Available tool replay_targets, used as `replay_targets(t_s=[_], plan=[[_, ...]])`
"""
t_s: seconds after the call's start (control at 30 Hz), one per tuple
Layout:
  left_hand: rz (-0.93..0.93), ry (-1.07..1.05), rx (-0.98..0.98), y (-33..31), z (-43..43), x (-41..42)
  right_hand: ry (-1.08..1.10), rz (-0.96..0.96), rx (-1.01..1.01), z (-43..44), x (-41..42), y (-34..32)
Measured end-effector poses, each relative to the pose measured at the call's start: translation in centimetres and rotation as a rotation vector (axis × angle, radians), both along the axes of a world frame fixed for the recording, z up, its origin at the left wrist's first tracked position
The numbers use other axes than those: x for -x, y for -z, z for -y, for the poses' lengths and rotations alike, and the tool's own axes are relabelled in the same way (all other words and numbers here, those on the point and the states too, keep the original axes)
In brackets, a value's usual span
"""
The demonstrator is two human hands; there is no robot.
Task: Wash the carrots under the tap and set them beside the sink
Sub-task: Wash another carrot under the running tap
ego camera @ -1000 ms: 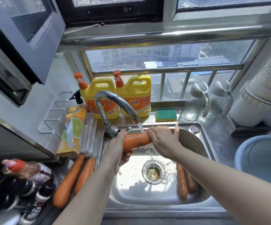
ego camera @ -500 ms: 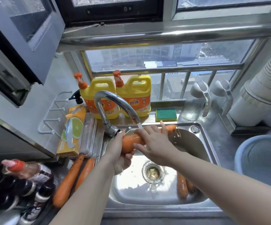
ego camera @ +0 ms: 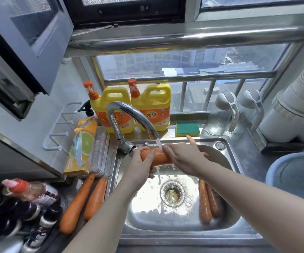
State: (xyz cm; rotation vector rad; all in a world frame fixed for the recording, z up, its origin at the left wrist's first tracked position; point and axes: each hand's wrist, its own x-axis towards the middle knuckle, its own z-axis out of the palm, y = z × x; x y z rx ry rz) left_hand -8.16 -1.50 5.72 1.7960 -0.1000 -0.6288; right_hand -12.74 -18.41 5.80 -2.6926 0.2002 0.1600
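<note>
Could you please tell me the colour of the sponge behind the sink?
The sponge is green on top, yellow underneath; head view.

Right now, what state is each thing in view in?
tap: running, stream landing on the held carrot
held carrot: level under the stream, in both hands
left hand: grips its left end
right hand: wrapped over its right part
counter carrots: two, lying side by side left of the sink
sink carrots: two, lying right of the drain
sink: wet, scraps in the drain strainer
detergent bottles: upright
</note>
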Motion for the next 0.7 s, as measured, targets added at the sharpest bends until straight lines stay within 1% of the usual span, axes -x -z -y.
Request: replay_targets(t_s=[0.07, 0.1, 0.2, 0.27, 0.37, 0.4, 0.47, 0.53, 0.6, 0.7], plan=[[-0.035, -0.072, 0.003, 0.5, 0.8, -0.1, 0.083, 0.057, 0.092, -1.6, 0.0, 0.2], [-0.061, -0.092, 0.007, 0.6, 1.1, -0.3, 0.082, 0.077, 0.103, -2.6, 0.2, 0.4], [-0.111, -0.092, 0.018, 0.7, 1.1, -0.9, -0.024, 0.108, 0.105, -3.1, 1.3, 1.0], [-0.120, -0.114, 0.005, 0.6, 0.8, -1.1, -0.024, 0.088, 0.146, -1.4, 1.6, 1.4], [-0.161, -0.124, -0.004, 0.5, 0.9, -1.1, 0.087, 0.032, 0.135, -1.1, 1.7, 1.3], [-0.192, -0.127, 0.020, 0.5, 1.2, -0.9, 0.063, 0.039, 0.124, -1.9, 1.6, 1.2], [-0.238, -0.143, 0.061, 0.3, 1.6, -0.7, -0.052, 0.071, 0.141, -3.1, 1.6, 1.3], [-0.248, -0.144, 0.060, 0.1, 1.5, -0.6, -0.128, 0.078, 0.213, -1.8, 1.7, 1.5], [-0.243, -0.151, 0.031, -0.1, 0.9, -0.8, -0.112, 0.038, 0.268, 0.2, 1.9, 1.8], [-0.243, -0.151, -0.017, 0.1, 0.7, -1.0, -0.042, 0.018, 0.255, -0.4, 2.2, 1.5]])
